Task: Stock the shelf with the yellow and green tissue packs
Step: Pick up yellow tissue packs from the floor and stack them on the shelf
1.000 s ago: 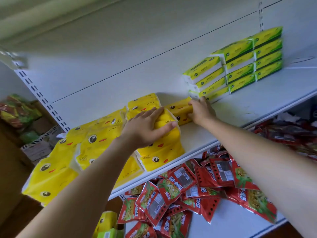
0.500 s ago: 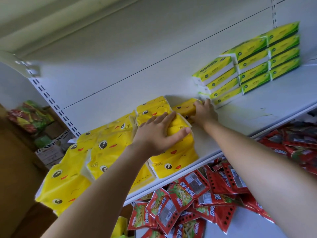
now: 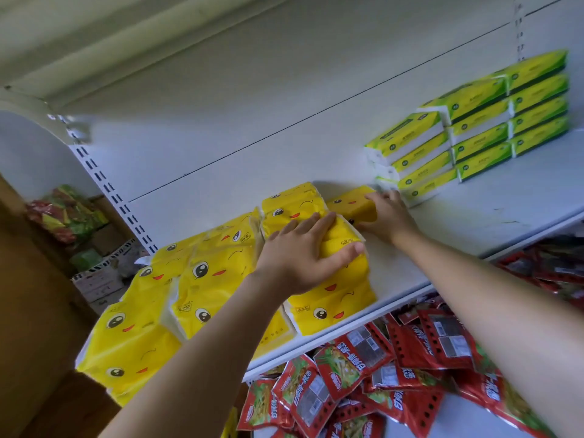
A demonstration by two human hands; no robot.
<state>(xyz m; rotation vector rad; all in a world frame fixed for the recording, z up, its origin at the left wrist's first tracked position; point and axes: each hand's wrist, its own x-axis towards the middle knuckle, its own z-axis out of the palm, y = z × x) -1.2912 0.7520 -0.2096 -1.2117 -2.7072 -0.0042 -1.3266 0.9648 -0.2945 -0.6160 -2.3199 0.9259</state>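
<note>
**Both hands working at the end of the yellow row**

The person is reaching up to the white shelf (image 3: 474, 216) with both arms. The left hand (image 3: 305, 252) is lying palm down on top of the front yellow bundle (image 3: 331, 298), which is standing at the right end of the yellow row, near the shelf's front edge. Its fingers are lying nearly straight across the top and its thumb is stretching along the right side, so it is pressing on the bundle rather than closing round it.

The right hand (image 3: 390, 216) is reaching further back, and its fingers are curling over the top and right end of the rear yellow pack (image 3: 346, 203). That pack is lying against the back wall, just behind the front bundle and close to the lowest of the green packs (image 3: 474, 128).

The green packs are sitting in three neat stacks along the back wall to the right. The other yellow bundles (image 3: 205, 279) are crowding the shelf to the left, and the nearest are hanging over its front edge.

Red snack packets (image 3: 410, 358) are lying heaped on the shelf below.
</note>
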